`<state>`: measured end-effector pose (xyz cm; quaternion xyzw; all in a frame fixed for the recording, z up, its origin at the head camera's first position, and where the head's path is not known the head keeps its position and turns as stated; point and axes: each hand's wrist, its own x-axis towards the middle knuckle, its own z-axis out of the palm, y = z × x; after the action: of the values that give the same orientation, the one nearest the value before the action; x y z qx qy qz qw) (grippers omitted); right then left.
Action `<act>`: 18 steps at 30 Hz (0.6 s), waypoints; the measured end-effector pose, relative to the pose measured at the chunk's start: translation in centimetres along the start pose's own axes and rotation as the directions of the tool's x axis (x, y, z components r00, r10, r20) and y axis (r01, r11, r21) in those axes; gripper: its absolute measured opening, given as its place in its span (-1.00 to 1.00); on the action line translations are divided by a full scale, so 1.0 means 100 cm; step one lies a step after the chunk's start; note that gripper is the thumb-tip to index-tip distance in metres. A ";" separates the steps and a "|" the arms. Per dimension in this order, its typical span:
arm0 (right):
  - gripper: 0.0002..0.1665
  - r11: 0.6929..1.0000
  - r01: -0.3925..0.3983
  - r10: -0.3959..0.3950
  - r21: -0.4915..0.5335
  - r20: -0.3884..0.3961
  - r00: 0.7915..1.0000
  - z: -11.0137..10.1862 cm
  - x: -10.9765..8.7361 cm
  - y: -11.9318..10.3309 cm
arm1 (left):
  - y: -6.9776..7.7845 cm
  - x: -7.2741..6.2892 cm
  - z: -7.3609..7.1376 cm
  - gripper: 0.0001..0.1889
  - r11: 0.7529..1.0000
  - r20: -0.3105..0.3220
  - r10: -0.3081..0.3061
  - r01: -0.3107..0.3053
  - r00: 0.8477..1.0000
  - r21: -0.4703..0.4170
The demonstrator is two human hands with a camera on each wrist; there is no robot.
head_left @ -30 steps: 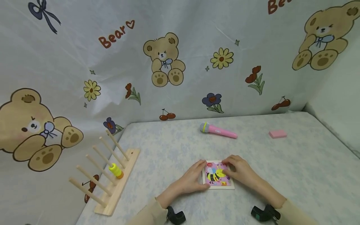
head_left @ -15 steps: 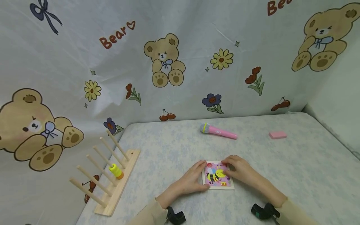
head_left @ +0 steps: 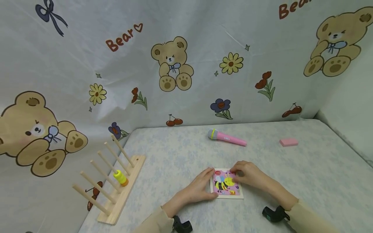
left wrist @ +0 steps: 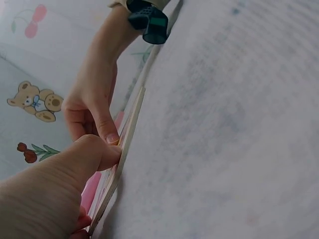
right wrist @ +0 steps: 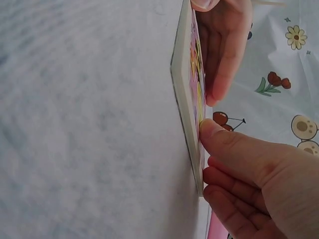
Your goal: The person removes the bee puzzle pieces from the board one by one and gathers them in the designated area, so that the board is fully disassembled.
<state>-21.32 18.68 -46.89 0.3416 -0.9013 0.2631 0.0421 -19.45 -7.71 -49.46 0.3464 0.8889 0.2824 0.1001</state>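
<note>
A small square jigsaw puzzle (head_left: 222, 185) with a bee picture and pale wooden frame lies on the table between both hands. My left hand (head_left: 198, 187) holds its left side, thumb at the near corner and fingers at the far one. At the far right corner is my right hand (head_left: 253, 176), its thumb on the bee picture and its fingers curled at the frame. The right wrist view shows that thumb (right wrist: 212, 130) pressing on the puzzle's face. In the left wrist view, the left thumb (left wrist: 107, 154) lies over the frame's edge.
To the left stands a wooden peg rack (head_left: 125, 191) with upright pegs, one carrying yellow and orange rings (head_left: 120, 176). A pink toy microphone (head_left: 228, 138) lies beyond the puzzle, and a pink block (head_left: 288, 142) at the back right. A bear-print cloth (head_left: 201, 103) hangs behind the table.
The head view has tilted slightly, so the scene sits a little lower in it. Both hands keep their places at the puzzle.
</note>
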 end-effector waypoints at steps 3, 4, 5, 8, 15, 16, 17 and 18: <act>-0.70 1.000 0.004 -0.004 0.014 -0.004 1.000 0.002 0.001 0.001 | -0.002 0.000 0.000 -0.08 1.000 0.008 -0.006 0.006 1.000 0.002; -0.71 1.000 0.003 -0.003 0.019 -0.008 1.000 0.002 0.001 0.001 | -0.002 0.000 0.000 -0.08 1.000 0.008 -0.006 0.006 1.000 0.004; -0.72 1.000 0.000 0.000 0.026 -0.012 1.000 0.002 0.002 0.001 | -0.002 0.000 0.000 -0.08 1.000 0.007 -0.005 0.005 1.000 0.004; -0.74 0.999 -0.021 0.022 0.045 -0.019 1.000 0.002 0.003 0.001 | -0.002 0.001 0.000 -0.07 1.000 -0.002 0.001 -0.001 1.000 0.010; -0.74 0.992 -0.063 0.063 0.111 0.009 0.998 0.002 0.001 0.001 | 0.000 0.000 0.001 -0.07 1.000 0.004 0.001 -0.001 1.000 0.007; -0.75 0.991 -0.062 0.062 0.120 0.003 0.998 0.002 0.000 0.001 | 0.000 0.000 0.001 -0.07 1.000 0.002 0.001 -0.001 1.000 0.008; -0.75 0.990 -0.063 0.064 0.129 -0.002 0.998 0.002 0.000 0.001 | 0.001 -0.001 0.001 -0.07 1.000 0.000 0.003 -0.003 1.000 0.009; -0.74 0.989 -0.065 0.066 0.136 -0.008 0.998 0.002 -0.001 0.001 | 0.001 -0.001 0.001 -0.07 1.000 0.000 0.004 -0.004 1.000 0.007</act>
<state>-21.24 18.68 -47.13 0.3123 -0.8918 0.3269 0.0157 -19.33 -7.66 -49.51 0.3487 0.8891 0.2796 0.0985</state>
